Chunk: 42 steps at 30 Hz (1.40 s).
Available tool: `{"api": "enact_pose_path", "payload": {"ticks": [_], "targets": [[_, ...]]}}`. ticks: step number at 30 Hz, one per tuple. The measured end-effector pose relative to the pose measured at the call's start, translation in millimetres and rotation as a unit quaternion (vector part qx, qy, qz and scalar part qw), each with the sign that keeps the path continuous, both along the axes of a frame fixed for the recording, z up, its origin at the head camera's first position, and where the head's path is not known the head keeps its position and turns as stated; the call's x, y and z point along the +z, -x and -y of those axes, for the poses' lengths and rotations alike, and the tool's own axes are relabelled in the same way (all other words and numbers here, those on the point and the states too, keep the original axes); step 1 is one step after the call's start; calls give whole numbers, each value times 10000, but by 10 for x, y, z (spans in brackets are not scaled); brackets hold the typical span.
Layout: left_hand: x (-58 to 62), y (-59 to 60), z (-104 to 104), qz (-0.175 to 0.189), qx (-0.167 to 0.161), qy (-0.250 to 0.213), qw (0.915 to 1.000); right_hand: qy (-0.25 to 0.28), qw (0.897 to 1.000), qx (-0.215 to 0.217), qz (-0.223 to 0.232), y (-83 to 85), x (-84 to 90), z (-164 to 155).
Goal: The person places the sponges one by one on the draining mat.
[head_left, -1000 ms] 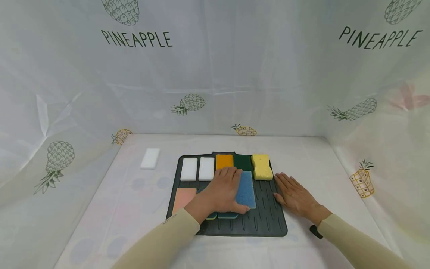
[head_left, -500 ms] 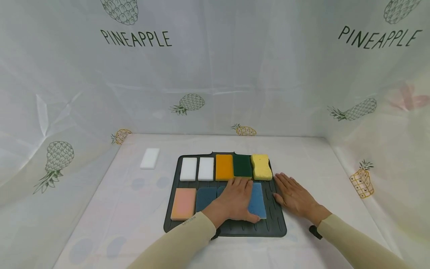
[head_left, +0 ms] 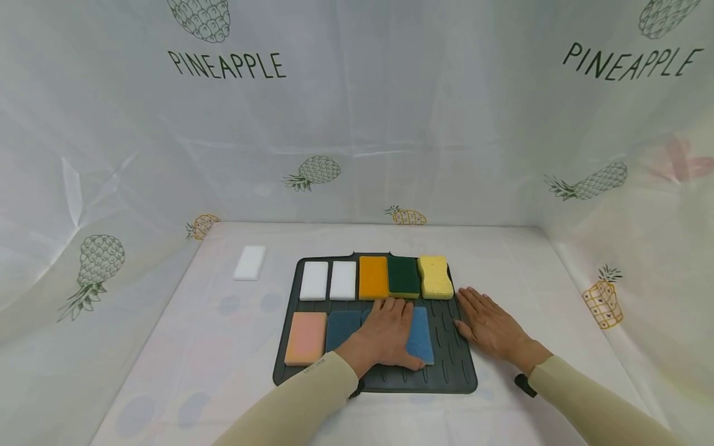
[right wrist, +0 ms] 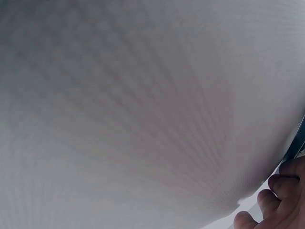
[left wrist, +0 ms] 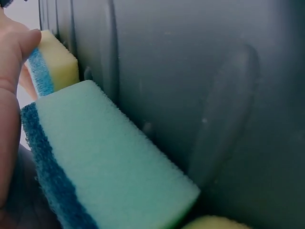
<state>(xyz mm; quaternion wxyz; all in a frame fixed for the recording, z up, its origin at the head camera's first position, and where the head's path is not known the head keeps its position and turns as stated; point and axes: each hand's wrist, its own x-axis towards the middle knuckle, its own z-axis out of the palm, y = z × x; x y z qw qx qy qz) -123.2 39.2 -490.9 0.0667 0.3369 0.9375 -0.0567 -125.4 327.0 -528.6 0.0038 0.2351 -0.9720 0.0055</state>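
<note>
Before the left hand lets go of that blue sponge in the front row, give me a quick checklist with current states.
1. Left hand resting flat on the blue rectangular sponge: ok.
2. Blue sponge fully on the dark grey ribbed rubber mat: ok.
3. Blue sponge square with its row neighbour, the darker blue sponge: cannot tell, the hand covers the gap.
4. Back row, from the white foam blocks to the yellow wavy sponge, in line: ok.
5. Right hand flat on the white table at the mat's right edge, off the sponges: ok.
6. Stray white foam block on the mat: not ok.
</note>
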Motion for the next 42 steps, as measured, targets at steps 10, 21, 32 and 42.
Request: {"api": "enact_pose_path", "payload": {"ticks": [10,21,32,42], "targets": [[-4,-3,-4,26,46,12,10000,98,9998,59,-147,-6,-21,-10],[-24,5,-15,81,99,44,9999,62,9996,199,-166,8,-33,-4],[36,-29,-30,246,223,82,9994,16,9996,229,-136,6,-24,-12],[268,122,207,73,200,-583,9981,129,9994,269,-174,4,-20,1]]}}
